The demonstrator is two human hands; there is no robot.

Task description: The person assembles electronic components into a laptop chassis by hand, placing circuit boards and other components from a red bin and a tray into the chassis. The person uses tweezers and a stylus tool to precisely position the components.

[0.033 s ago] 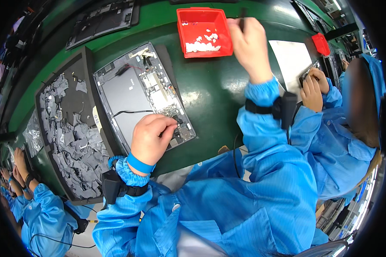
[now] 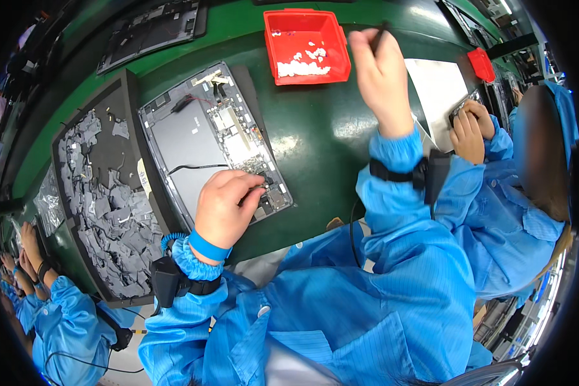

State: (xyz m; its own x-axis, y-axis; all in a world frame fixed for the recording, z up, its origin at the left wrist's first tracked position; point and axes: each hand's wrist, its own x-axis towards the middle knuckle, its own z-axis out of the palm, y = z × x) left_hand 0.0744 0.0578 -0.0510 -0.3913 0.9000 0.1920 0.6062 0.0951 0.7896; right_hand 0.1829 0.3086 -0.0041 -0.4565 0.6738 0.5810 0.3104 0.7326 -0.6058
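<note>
An opened laptop base (image 2: 193,138) with bare circuit boards lies tilted on the green bench. Over its near right corner my left hand (image 2: 224,202) is closed, thumb and forefinger pinched at the board; what they hold is too small to make out. A black cable (image 2: 196,168) runs across the base toward that hand. Raised to the right of a red bin (image 2: 339,67), my right hand (image 2: 383,80) is closed around a slim dark tool (image 2: 380,37), blurred and mostly hidden by the fingers. Small white pieces (image 2: 302,68) lie in the bin.
Left of the laptop base, a dark foam-edged tray (image 2: 130,103) holds many torn grey scraps (image 2: 119,219). Another laptop base (image 2: 151,35) lies at the far left. A white sheet (image 2: 436,90) is to the right, near a co-worker's hands (image 2: 471,132).
My right hand has moved a little to the right, away from the red bin's edge, with the slim dark tool. My left hand stays at the laptop base.
</note>
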